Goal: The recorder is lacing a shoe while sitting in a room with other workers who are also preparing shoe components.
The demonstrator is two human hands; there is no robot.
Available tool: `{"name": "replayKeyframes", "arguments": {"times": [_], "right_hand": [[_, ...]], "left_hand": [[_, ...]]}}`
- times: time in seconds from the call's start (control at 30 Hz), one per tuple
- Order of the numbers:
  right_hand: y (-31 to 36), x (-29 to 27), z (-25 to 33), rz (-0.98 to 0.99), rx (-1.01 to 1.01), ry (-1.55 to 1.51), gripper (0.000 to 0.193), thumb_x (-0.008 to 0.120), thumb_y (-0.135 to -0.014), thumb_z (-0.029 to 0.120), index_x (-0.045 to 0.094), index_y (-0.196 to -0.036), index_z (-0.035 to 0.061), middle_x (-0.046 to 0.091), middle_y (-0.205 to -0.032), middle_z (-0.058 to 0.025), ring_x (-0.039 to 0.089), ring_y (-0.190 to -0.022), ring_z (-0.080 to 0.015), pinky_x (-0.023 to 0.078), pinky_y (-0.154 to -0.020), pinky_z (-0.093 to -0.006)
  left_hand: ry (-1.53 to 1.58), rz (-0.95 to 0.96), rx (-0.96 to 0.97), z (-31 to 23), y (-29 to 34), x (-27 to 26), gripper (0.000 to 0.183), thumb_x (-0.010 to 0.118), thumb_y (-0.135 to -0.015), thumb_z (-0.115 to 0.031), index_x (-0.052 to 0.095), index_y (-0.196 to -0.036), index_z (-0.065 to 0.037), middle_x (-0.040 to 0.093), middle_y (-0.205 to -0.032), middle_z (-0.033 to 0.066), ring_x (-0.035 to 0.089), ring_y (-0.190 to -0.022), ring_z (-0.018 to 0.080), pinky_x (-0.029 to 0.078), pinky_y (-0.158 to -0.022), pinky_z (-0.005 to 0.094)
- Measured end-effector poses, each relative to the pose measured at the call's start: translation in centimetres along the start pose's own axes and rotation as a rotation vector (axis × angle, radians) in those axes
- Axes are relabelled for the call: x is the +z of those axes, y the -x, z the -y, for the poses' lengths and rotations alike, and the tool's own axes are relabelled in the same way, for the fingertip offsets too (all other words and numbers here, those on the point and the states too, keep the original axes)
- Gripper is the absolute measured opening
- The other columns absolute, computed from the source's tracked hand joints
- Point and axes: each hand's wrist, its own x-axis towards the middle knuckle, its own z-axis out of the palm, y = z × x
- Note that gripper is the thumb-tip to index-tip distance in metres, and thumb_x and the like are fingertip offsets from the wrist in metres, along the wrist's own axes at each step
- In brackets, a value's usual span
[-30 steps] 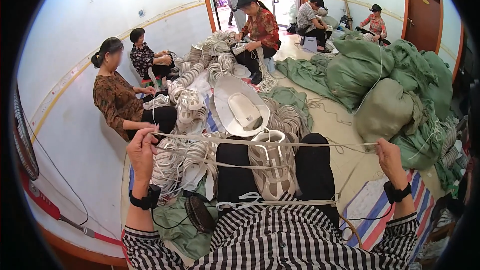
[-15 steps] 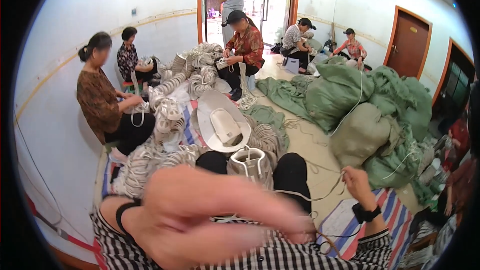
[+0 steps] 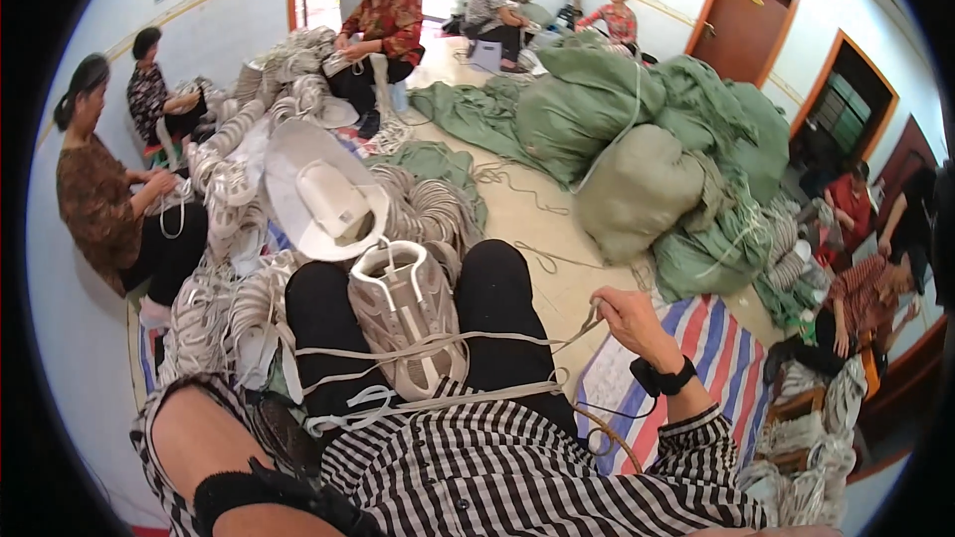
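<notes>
A grey-beige sneaker (image 3: 406, 323) with white trim stands between my thighs, its opening away from me and its toe toward me. My right hand (image 3: 629, 321) is closed in a pinch on a flat beige shoelace (image 3: 517, 340), out to the right of my knee. Strands of lace run leftward from there across the shoe and both thighs. Looser lace ends (image 3: 363, 406) lie over my striped shirt at the lap. At the lower left my left arm, with a black band, passes out of the lower edge; its hand is out of sight.
Bundled beige shoes (image 3: 249, 313) pile up on the left. A pale oval shell (image 3: 288, 164) lies beyond the sneaker. Full green sacks (image 3: 637, 189) fill the right, with a striped sheet (image 3: 686, 368) nearer. Several people sit around, some handling laces.
The view has swung to the right. My left hand, blurred before me earlier, has dropped out of view. My right hand keeps its pinch, and several lace strands now cross the shoe.
</notes>
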Motion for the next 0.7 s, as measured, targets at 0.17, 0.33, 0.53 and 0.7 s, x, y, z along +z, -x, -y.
{"name": "replayKeyframes", "arguments": {"times": [0.17, 0.33, 0.53, 0.7], "right_hand": [[0.3, 0.8, -0.3, 0.040, -0.006, 0.003, 0.012, 0.053, -0.087, 0.012, 0.061, -0.093, 0.0049, 0.062, -0.070, -0.0188, 0.060, -0.068, -0.0399, 0.047, -0.061, -0.0469], [1.1, 1.3, -1.1, 0.052, 0.001, -0.007, 0.014, 0.050, -0.088, 0.014, 0.061, -0.090, 0.0053, 0.061, -0.070, -0.0186, 0.060, -0.069, -0.0403, 0.046, -0.063, -0.0486], [1.7, 1.9, -2.0, 0.062, 0.050, 0.016, 0.014, 0.051, -0.087, 0.013, 0.062, -0.091, 0.0053, 0.061, -0.068, -0.0203, 0.060, -0.068, -0.0409, 0.046, -0.062, -0.0494], [2.0, 2.2, -3.0, 0.031, 0.052, -0.012, 0.015, 0.051, -0.086, 0.012, 0.063, -0.093, 0.0048, 0.062, -0.069, -0.0193, 0.061, -0.068, -0.0405, 0.047, -0.063, -0.0486]], "left_hand": [[0.022, -0.003, -0.002, 1.2, 0.3, -0.2, 0.025, 0.054, -0.093, -0.009, 0.061, -0.115, 0.002, 0.069, -0.099, 0.0155, 0.066, -0.088, 0.0217, 0.051, -0.078, 0.0315], [0.043, -0.014, 0.036, 2.0, 0.6, -0.5, 0.026, 0.055, -0.094, -0.010, 0.061, -0.117, 0.000, 0.069, -0.099, 0.0136, 0.066, -0.088, 0.0204, 0.050, -0.076, 0.0315], [0.049, -0.046, 0.081, 2.5, 1.4, -0.5, 0.027, 0.055, -0.094, -0.010, 0.060, -0.119, -0.003, 0.069, -0.100, 0.0114, 0.065, -0.087, 0.0189, 0.049, -0.075, 0.0314], [0.045, -0.067, 0.109, 2.2, 2.4, -0.2, 0.028, 0.055, -0.094, -0.011, 0.060, -0.121, -0.005, 0.069, -0.100, 0.0095, 0.064, -0.087, 0.0176, 0.049, -0.074, 0.0314]]}}
